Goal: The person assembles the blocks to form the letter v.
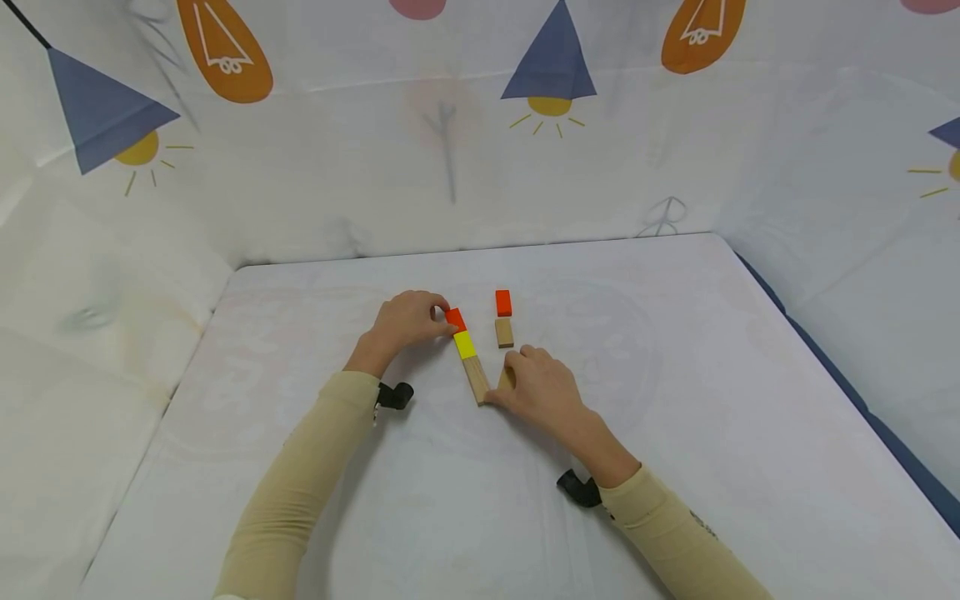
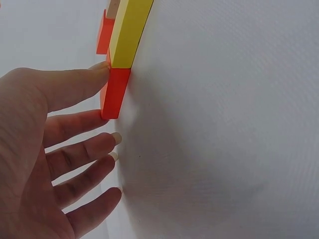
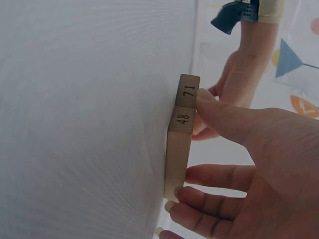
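A slanting row on the table joins a red block [image 1: 455, 319], a yellow block [image 1: 465, 344] and plain wood [image 1: 477, 381] end to end. At its far end my left hand [image 1: 405, 321] pinches the red block between thumb and index finger; the other fingers are spread apart in the left wrist view. My right hand [image 1: 546, 390] is at the near end, its fingers around a wooden block [image 1: 507, 378] marked 48. In the right wrist view, that thumb touches a wooden block marked 71 [image 3: 187, 91], beside the block marked 48.
Beyond my right hand, a second red block [image 1: 503, 302] and another wooden block [image 1: 504, 332] lie in line. The white table [image 1: 300, 500] has a back edge against a printed cloth wall [image 1: 337, 167]. Black wrist mounts [image 1: 581, 488] sit under both wrists.
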### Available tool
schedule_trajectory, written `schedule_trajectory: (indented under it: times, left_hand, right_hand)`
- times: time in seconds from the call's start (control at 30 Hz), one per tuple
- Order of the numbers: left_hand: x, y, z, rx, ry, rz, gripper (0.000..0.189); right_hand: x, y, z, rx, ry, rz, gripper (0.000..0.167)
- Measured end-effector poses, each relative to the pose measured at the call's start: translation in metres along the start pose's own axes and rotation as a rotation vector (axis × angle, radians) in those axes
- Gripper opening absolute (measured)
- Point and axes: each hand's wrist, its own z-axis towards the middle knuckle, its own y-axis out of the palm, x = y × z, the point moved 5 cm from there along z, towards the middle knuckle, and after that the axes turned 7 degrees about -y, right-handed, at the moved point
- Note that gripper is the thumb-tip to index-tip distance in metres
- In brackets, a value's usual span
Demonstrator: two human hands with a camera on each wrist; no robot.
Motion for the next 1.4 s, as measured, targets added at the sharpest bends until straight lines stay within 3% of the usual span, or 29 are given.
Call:
schedule_trajectory:
  times: [1.13, 1.4]
  left_hand:
    - [0.002, 0.004, -0.007, 0.042, 0.038, -0.029, 0.047]
    - [0.007, 0.005, -0.019, 0.08, 0.054, -0.063, 0.05]
  right_hand:
    - [-0.002, -0.001, 0.001, 0.003, -0.02, -0.021, 0.047]
    - [-0.001, -0.001, 0.0, 0.019, -0.026, -0.03, 0.049]
